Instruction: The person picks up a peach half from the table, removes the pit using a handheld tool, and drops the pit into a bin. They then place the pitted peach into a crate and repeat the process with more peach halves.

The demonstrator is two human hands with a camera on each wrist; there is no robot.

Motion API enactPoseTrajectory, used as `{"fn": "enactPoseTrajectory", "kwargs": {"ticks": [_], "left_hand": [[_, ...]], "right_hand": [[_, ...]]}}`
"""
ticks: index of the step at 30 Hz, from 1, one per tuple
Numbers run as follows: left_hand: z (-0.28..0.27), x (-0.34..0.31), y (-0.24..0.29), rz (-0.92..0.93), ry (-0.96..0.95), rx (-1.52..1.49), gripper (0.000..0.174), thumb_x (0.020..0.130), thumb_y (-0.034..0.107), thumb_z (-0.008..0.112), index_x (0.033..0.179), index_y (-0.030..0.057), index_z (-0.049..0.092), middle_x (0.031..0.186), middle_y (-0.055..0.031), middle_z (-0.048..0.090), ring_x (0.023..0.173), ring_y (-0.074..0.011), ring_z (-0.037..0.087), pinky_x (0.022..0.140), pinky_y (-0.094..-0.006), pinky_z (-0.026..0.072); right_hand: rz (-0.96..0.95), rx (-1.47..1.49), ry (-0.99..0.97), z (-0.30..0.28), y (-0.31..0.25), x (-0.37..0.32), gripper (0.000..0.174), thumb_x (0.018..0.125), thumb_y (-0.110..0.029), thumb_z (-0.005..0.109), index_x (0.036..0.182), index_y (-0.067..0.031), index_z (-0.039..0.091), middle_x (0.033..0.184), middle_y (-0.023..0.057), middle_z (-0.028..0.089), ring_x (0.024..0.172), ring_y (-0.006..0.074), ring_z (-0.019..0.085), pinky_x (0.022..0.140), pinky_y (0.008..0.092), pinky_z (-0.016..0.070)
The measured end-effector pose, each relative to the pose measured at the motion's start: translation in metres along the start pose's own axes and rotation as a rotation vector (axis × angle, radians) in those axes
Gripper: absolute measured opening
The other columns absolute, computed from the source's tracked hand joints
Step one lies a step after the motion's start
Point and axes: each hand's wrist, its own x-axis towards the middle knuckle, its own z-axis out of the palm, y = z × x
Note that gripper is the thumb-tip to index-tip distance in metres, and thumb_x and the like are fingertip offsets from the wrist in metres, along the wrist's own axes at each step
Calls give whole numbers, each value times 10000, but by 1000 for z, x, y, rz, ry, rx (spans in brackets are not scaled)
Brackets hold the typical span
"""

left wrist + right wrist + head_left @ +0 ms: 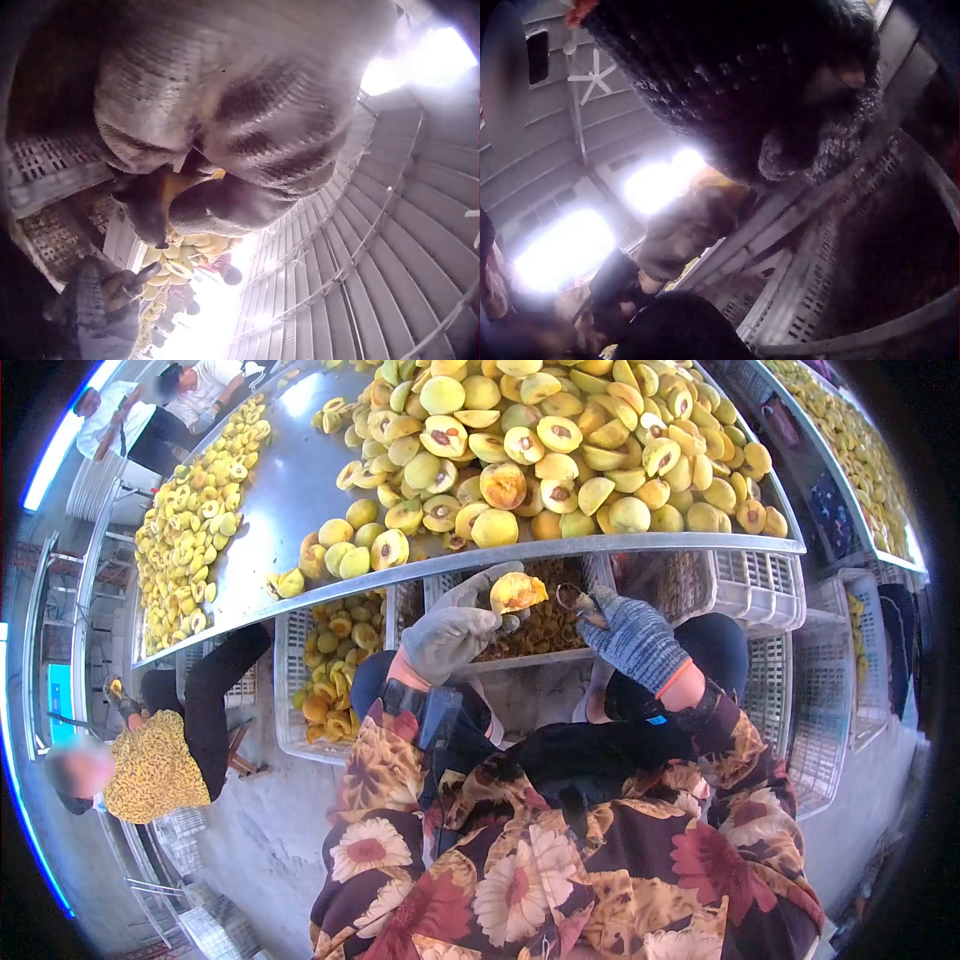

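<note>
My left hand (447,632), in a pale grey glove, holds a yellow peach half (516,593) with its rough, orange cut flesh showing. In the left wrist view the gloved fingers (225,112) curl round it and hide most of it. Just to the right, my right hand (638,641), in a blue-grey knit glove, grips a small tool with a thin metal loop (566,596). The loop points toward the peach half, a short gap apart; its handle is hidden in the fist. Below both hands stands a crate (540,659) with brown scraps inside.
A metal table (290,480) in front bears a big heap of halved peaches (500,450). At lower left a white crate (310,752) contains more peach halves. Other crates (755,595) stand at right. A person (160,760) sits at left; others are at the far end.
</note>
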Motion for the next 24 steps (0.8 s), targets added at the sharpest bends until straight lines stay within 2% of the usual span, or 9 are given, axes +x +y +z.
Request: {"fn": "enactPoseTrajectory", "kwargs": {"ticks": [5, 8, 10, 13, 16, 19, 24], "left_hand": [[4, -1, -1, -14, 47, 88, 667, 771, 23, 618, 1380, -30, 350, 1236, -126, 534, 1051, -183, 576, 905, -275, 473], [5, -5, 2, -52, 82, 112, 637, 776, 27, 606, 1370, -13, 382, 1199, -110, 553, 1013, -170, 580, 865, -273, 483], [-5, -4, 2, -97, 68, 105, 599, 789, 42, 583, 1361, 2, 408, 1179, -93, 568, 978, -162, 584, 825, -271, 491], [-7, -2, -4, -33, 142, 60, 536, 840, 125, 553, 1345, 5, 420, 1164, -108, 585, 866, -164, 592, 698, -264, 492], [-6, -3, -6, 9, 180, 19, 477, 842, 167, 504, 1300, 38, 478, 1126, -60, 605, 891, -147, 594, 687, -265, 480], [-4, -1, -10, 27, 201, 4, 472, 835, 188, 506, 1283, 40, 489, 1108, -70, 610, 851, -152, 601, 662, -266, 474], [9, 1, -12, 59, 253, 15, 485, 817, 181, 503, 1278, 32, 494, 1085, -84, 615, 805, -165, 610, 674, -276, 491]], "right_hand": [[72, -70, -135, -7, -17, 0, 356, 834, -346, 598, 1044, -66, 531, 881, 160, 663, 801, 360, 644, 694, 457, 514], [-71, -69, 10, -1, -12, -3, 349, 816, -332, 613, 1043, -79, 534, 873, 145, 668, 802, 342, 650, 679, 449, 517], [-62, -166, -3, -1, -13, 2, 340, 813, -328, 620, 1049, -93, 555, 854, 130, 672, 777, 323, 656, 660, 437, 521], [-107, -192, 24, -3, -14, 8, 330, 836, -352, 610, 1048, -101, 583, 801, 130, 671, 721, 309, 659, 638, 428, 525], [-127, -197, 21, -1, -16, 7, 336, 833, -340, 612, 1067, -101, 584, 819, 126, 675, 736, 300, 661, 640, 424, 526], [-168, -158, 74, 3, -17, 7, 340, 818, -322, 624, 1072, -99, 586, 817, 125, 675, 730, 301, 661, 626, 421, 522], [-87, -284, 32, 3, -23, 9, 337, 795, -286, 640, 1068, -99, 573, 785, 117, 668, 689, 311, 654, 581, 428, 507]]}}
